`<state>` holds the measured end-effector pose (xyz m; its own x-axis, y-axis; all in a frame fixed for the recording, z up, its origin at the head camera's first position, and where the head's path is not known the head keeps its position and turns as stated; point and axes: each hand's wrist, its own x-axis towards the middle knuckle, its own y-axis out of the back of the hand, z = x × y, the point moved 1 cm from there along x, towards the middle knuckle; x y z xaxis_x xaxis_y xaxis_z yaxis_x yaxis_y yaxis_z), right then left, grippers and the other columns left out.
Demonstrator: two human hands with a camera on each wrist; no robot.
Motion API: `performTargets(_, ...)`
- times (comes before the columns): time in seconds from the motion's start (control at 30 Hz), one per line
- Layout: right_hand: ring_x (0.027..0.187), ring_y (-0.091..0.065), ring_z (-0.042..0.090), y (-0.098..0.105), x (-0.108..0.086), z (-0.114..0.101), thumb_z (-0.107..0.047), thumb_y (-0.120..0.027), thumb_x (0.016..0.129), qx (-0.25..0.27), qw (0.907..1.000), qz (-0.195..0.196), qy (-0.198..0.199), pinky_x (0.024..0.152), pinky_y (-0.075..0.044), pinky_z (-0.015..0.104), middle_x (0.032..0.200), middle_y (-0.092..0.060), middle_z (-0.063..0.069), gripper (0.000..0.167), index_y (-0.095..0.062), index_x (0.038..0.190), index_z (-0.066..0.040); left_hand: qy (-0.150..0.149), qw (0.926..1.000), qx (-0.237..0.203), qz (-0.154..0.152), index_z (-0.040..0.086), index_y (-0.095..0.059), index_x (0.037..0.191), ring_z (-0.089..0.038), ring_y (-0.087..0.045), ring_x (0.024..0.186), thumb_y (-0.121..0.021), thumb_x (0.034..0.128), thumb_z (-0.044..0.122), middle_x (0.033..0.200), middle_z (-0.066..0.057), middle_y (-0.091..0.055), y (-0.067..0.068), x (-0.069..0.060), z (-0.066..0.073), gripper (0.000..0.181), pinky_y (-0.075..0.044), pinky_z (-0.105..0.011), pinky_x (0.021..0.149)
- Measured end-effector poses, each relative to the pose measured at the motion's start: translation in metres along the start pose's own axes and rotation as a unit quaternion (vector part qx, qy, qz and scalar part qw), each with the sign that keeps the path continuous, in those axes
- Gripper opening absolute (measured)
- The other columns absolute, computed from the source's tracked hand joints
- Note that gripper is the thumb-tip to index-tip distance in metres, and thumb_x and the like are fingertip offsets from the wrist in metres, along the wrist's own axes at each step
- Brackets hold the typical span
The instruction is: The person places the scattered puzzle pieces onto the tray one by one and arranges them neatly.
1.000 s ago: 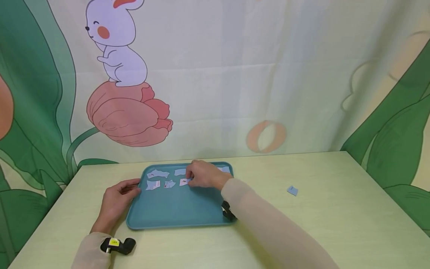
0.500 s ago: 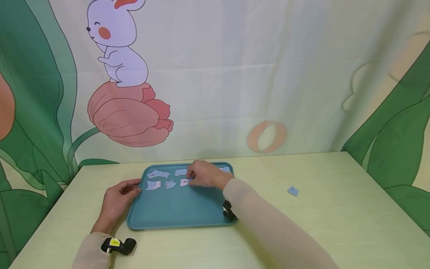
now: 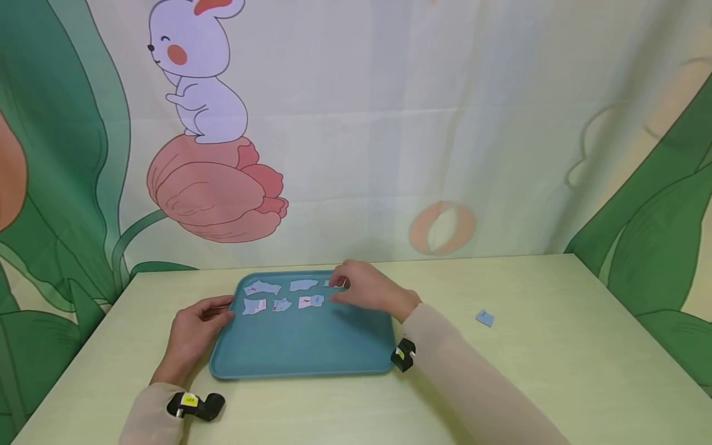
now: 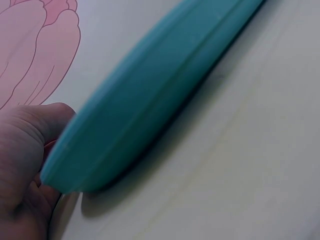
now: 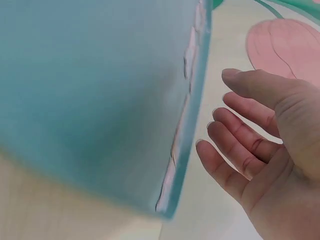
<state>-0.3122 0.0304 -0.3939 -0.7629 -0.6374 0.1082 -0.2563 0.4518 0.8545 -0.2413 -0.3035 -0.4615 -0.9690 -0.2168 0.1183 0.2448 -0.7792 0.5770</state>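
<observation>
A teal tray [image 3: 303,352] lies on the table, with several torn light-blue paper pieces in two rows on its far half. My left hand [image 3: 194,330] holds the tray's left edge, and in the left wrist view the thumb [image 4: 52,120] lies against the rim. Over the tray's far right part hovers my right hand [image 3: 369,287], thumb and fingers apart, nothing between them. Left of its fingertips is a paper piece [image 3: 310,301] with a red mark. Another piece [image 3: 330,283], partly hidden by the fingers, lies at the back. The right wrist view shows the right hand's fingers [image 5: 240,145] loosely bent.
One loose blue paper piece [image 3: 485,318] lies on the pale table [image 3: 556,371] right of the tray. A curtain [image 3: 345,154] printed with a rabbit and plants hangs behind the table. Black wrist cameras [image 3: 196,406] are on both sleeves.
My right hand has let go of the red-marked paper piece and moved right, its fingers spreading. More of the pieces beneath it now show. The left hand stays at the tray's edge.
</observation>
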Motion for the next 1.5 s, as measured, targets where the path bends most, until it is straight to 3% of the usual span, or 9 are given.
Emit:
performTargets(0.07,0.108,-0.067,0.029,0.005,-0.009,0.004,-0.014,-0.080,0.095,0.008,0.9999,0.012,-0.005,0.095,-0.056,0.038,0.115,-0.071,0.012,0.028,-0.076,0.119,0.000,0.000,1.0000,0.001,0.001,0.000,-0.066,0.142,-0.035,-0.065,0.119,-0.069,0.1032,0.011,0.134,-0.022,-0.068,0.000,0.001,-0.001,0.040,-0.058,-0.029,0.093)
performTargets(0.27,0.106,-0.067,0.032,0.020,-0.036,0.020,-0.015,-0.080,0.095,0.025,0.9986,0.046,-0.002,0.093,-0.056,0.038,0.113,-0.070,0.015,0.029,-0.075,0.118,0.002,0.003,1.0000,0.003,0.001,0.001,-0.065,0.143,-0.035,-0.065,0.120,-0.068,0.1038,0.012,0.135,-0.022,-0.067,0.001,0.000,-0.003,0.041,-0.052,-0.014,0.085)
performTargets(0.4,0.105,-0.067,0.034,0.031,-0.053,0.029,-0.014,-0.080,0.095,0.032,0.9974,0.064,0.000,0.091,-0.057,0.041,0.114,-0.070,0.016,0.028,-0.074,0.117,0.003,0.004,1.0000,0.003,0.002,0.000,-0.065,0.143,-0.036,-0.064,0.120,-0.069,0.1038,0.013,0.136,-0.022,-0.066,0.002,-0.001,-0.004,0.041,-0.052,-0.013,0.084)
performTargets(0.67,0.107,-0.065,0.031,0.054,-0.092,0.051,-0.013,-0.078,0.097,0.026,0.9927,0.099,-0.064,0.094,-0.055,0.046,0.117,-0.070,0.010,0.026,-0.073,0.120,-0.002,0.006,1.0000,-0.005,-0.001,0.000,-0.065,0.143,-0.036,-0.064,0.121,-0.069,0.1039,0.012,0.136,-0.023,-0.066,0.000,-0.001,-0.004,0.041,-0.050,-0.010,0.082)
performTargets(0.93,0.108,-0.065,0.033,0.070,-0.125,0.073,-0.011,-0.077,0.097,0.034,0.9867,0.130,-0.091,0.094,-0.055,0.049,0.118,-0.070,0.012,0.024,-0.073,0.118,-0.001,0.002,1.0000,-0.001,-0.003,-0.001,-0.065,0.143,-0.036,-0.064,0.120,-0.069,0.1038,0.011,0.135,-0.023,-0.066,-0.001,0.000,-0.003,0.041,-0.052,-0.012,0.083)
performTargets(1.3,0.110,-0.065,0.033,0.090,-0.148,0.090,-0.017,-0.077,0.098,0.035,0.9835,0.122,-0.128,0.094,-0.052,0.050,0.120,-0.071,0.015,0.027,-0.072,0.119,-0.001,-0.003,1.0000,0.003,-0.003,-0.001,-0.065,0.143,-0.036,-0.064,0.120,-0.069,0.1039,0.012,0.135,-0.023,-0.066,-0.001,0.000,-0.002,0.041,-0.053,-0.013,0.084)
performTargets(1.5,0.107,-0.065,0.032,0.095,-0.158,0.099,-0.017,-0.077,0.098,0.028,0.9841,0.108,-0.138,0.094,-0.053,0.052,0.119,-0.070,0.018,0.030,-0.071,0.120,0.003,-0.003,1.0000,0.000,-0.003,-0.001,-0.065,0.143,-0.036,-0.064,0.120,-0.069,0.1038,0.012,0.135,-0.023,-0.066,-0.001,-0.001,-0.001,0.041,-0.049,-0.008,0.080)
